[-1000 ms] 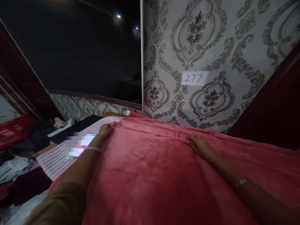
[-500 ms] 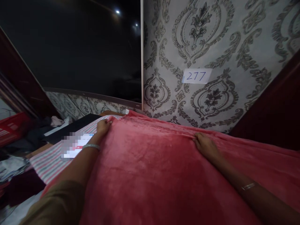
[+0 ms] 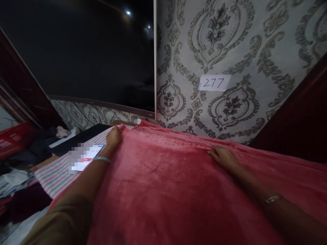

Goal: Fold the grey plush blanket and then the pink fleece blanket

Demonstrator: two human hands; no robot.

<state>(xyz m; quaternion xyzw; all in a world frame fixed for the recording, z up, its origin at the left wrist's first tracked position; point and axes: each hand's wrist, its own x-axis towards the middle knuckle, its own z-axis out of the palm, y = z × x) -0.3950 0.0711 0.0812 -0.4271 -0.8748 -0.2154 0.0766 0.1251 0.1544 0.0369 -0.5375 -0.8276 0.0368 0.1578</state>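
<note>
A large red plush blanket (image 3: pixel 163 190) spreads over the surface in front of me and fills the middle and right. My left hand (image 3: pixel 114 136) is closed on its far left corner, fingers wrapped round the edge. Farther right, my right hand (image 3: pixel 224 158) rests on the blanket near its far edge. Its thumb and fingers look apart, with no fold pinched between them. Under the blanket's left side shows a striped cloth (image 3: pixel 55 180) in white, grey and pink. A lit phone (image 3: pixel 89 158), partly blurred out, lies on that cloth beside my left wrist.
A large dark television screen (image 3: pixel 84 51) stands behind on the left. Patterned wallpaper (image 3: pixel 176 64) bears a paper marked 277 (image 3: pixel 214 83). At the left are a black flat panel (image 3: pixel 76 137), a red crate-like object (image 3: pixel 15 139) and heaped clothes (image 3: pixel 15 180).
My right hand has loosened on the blanket; the taut fold at its fingertips has gone slack. My left hand keeps hold of the corner, its wrist shifted slightly.
</note>
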